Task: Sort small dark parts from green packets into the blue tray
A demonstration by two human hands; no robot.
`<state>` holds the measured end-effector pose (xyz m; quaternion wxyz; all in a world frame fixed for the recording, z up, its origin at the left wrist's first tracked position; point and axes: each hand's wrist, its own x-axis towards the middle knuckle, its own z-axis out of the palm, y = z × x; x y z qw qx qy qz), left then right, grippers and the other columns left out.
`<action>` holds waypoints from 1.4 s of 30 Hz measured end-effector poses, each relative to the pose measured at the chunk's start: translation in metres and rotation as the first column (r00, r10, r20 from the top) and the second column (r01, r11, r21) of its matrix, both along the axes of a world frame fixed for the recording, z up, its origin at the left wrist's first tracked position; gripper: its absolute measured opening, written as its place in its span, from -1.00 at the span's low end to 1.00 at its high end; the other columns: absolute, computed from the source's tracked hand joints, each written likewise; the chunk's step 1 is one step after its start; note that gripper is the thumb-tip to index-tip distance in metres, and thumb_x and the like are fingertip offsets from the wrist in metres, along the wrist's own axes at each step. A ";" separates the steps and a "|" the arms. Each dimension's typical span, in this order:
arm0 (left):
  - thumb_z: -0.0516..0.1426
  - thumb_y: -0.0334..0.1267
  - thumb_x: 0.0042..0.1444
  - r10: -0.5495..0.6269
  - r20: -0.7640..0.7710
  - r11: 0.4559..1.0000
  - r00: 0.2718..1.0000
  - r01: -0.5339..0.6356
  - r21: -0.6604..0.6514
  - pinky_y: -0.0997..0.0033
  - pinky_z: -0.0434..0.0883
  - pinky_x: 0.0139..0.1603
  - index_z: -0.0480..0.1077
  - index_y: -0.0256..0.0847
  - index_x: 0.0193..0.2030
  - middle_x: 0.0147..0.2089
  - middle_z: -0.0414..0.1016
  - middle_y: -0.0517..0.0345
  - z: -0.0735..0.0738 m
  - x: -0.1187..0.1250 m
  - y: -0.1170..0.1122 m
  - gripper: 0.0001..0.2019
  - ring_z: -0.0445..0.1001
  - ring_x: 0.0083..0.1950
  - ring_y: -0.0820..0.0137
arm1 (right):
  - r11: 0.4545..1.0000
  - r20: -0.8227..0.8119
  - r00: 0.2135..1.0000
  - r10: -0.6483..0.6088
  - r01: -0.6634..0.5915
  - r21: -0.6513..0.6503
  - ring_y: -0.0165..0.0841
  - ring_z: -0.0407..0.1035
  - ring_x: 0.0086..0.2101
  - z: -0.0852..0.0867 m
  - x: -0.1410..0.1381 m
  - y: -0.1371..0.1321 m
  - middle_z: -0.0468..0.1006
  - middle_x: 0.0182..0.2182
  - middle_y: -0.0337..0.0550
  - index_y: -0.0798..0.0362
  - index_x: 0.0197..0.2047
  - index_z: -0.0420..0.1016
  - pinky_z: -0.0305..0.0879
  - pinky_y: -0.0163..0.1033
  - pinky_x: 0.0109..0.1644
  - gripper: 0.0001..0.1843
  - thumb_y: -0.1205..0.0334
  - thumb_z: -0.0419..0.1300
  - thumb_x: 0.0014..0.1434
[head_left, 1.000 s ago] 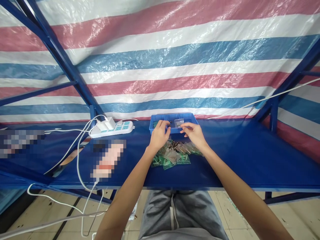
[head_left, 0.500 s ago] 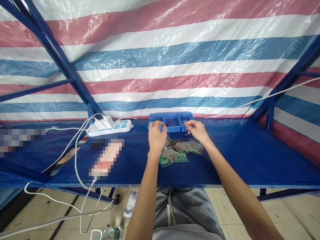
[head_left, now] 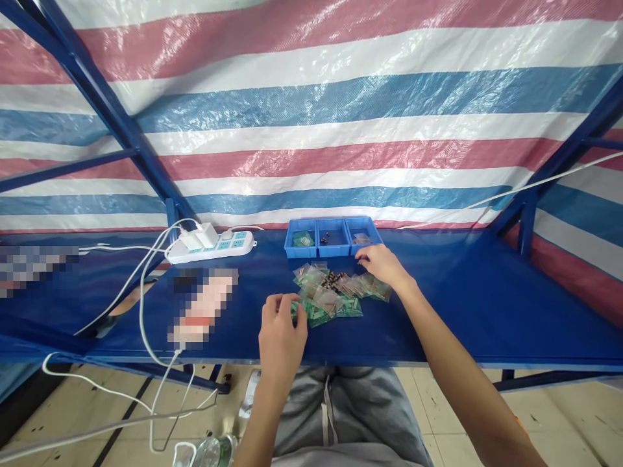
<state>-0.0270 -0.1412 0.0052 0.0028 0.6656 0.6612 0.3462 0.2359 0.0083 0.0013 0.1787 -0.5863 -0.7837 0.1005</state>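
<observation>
Currently | two hands (head_left: pixel 282 332) | one packet pile (head_left: pixel 327 299) | three blue compartments (head_left: pixel 335 251)

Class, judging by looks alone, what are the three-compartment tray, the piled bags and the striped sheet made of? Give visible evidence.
Tray: probably moulded plastic, smooth blue, with thin uniform walls.
Bags: likely thin plastic film, glossy, clear enough to see inside.
Striped sheet: seemingly plastic, perhaps woven, shiny; creases catch highlights.

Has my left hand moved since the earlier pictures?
Yes: your left hand has moved away from the blue tray, toward the near edge of the table.
</observation>
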 end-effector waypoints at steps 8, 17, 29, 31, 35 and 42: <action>0.05 -0.33 0.30 -0.304 -0.039 0.950 0.952 0.306 0.059 0.36 0.42 -0.25 0.42 -0.17 -0.02 -0.08 0.47 -0.02 0.012 0.025 0.098 -0.82 0.48 -0.06 0.23 | 0.999 0.071 0.997 0.029 -0.032 0.043 -0.19 0.51 -0.19 -0.005 -0.012 -0.003 0.63 -0.16 -0.02 0.02 -0.25 0.64 0.27 -0.26 -0.24 -0.73 0.49 0.14 0.20; 0.04 -0.30 0.29 -0.597 -0.051 0.794 0.801 0.599 0.100 0.42 0.34 -0.27 0.45 -0.18 -0.08 -0.35 0.44 0.19 0.011 0.013 0.155 -0.82 0.39 -0.39 0.42 | 0.985 -0.468 0.867 0.170 -0.141 0.095 -0.37 0.46 -0.51 0.005 -0.034 -0.011 0.57 -0.44 -0.25 0.04 -0.26 0.50 0.33 -0.30 -0.36 -0.90 0.30 0.14 0.23; 0.11 -0.17 0.33 -0.519 -0.306 0.830 0.798 0.557 0.046 0.44 0.34 -0.27 0.43 -0.12 -0.05 -0.10 0.47 0.12 -0.001 0.017 0.141 -0.85 0.48 -0.06 0.34 | 0.994 -0.714 0.692 0.107 -0.084 0.067 -0.37 0.51 -0.58 -0.001 -0.054 -0.021 0.65 -0.35 -0.23 0.03 -0.21 0.52 0.45 -0.28 -0.38 -0.86 0.18 0.18 0.23; 0.09 -0.14 0.36 -0.516 -0.307 0.830 0.799 0.555 0.050 0.44 0.35 -0.26 0.43 -0.12 -0.05 -0.10 0.46 0.11 -0.002 0.017 0.140 -0.83 0.48 -0.05 0.34 | 0.996 -0.718 0.691 0.086 -0.073 0.049 -0.35 0.51 -0.58 0.000 -0.055 -0.023 0.66 -0.32 -0.20 0.03 -0.20 0.53 0.45 -0.28 -0.41 -0.84 0.15 0.18 0.23; 0.03 -0.14 0.40 -0.516 -0.302 0.831 0.802 0.554 0.050 0.45 0.37 -0.24 0.43 -0.10 -0.05 -0.11 0.44 0.11 -0.003 0.018 0.138 -0.81 0.47 -0.06 0.35 | 0.997 -0.683 0.726 0.080 -0.071 0.041 -0.33 0.52 -0.56 0.001 -0.057 -0.026 0.67 -0.31 -0.17 0.03 -0.20 0.55 0.44 -0.28 -0.43 -0.82 0.14 0.17 0.25; 0.01 -0.18 0.41 -0.523 -0.268 0.833 0.809 0.552 0.043 0.46 0.37 -0.23 0.44 -0.13 -0.08 -0.12 0.44 0.09 0.001 0.017 0.136 -0.80 0.47 -0.08 0.35 | 0.993 -0.639 0.759 0.121 -0.104 0.064 -0.39 0.50 -0.58 0.000 -0.060 -0.024 0.66 -0.30 -0.21 0.02 -0.19 0.56 0.44 -0.30 -0.39 -0.79 0.19 0.10 0.30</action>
